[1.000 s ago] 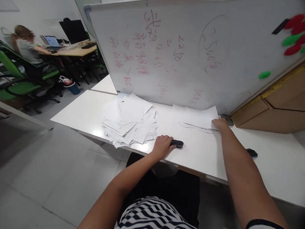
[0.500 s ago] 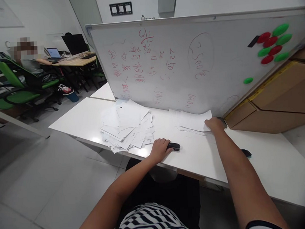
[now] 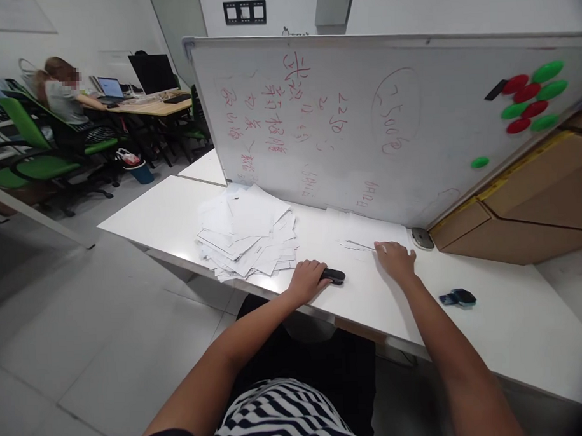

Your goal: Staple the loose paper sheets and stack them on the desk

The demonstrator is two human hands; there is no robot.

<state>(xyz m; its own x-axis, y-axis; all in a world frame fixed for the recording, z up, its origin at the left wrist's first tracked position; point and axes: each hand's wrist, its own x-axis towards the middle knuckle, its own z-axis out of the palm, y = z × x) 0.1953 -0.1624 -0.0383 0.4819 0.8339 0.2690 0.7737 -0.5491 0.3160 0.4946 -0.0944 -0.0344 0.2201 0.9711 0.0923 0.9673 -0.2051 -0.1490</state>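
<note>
Black stapler point(image 3: 335, 277), gripped in your left hand point(image 3: 306, 282), lies nearside of the paper sheets point(image 3: 368, 227) your right hand point(image 3: 395, 259) touches, pinch unclear.

The surface point(image 3: 152, 216) is gleaming glossy, the paper sheets point(image 3: 250, 216) are looking matt, the stapler point(image 3: 334, 276) is resembling smooth plastic.

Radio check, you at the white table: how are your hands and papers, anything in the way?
Left hand gripping black stapler. Right hand at sheets' near edge, grip unclear. Whiteboard close behind; no blockage seen.
</note>
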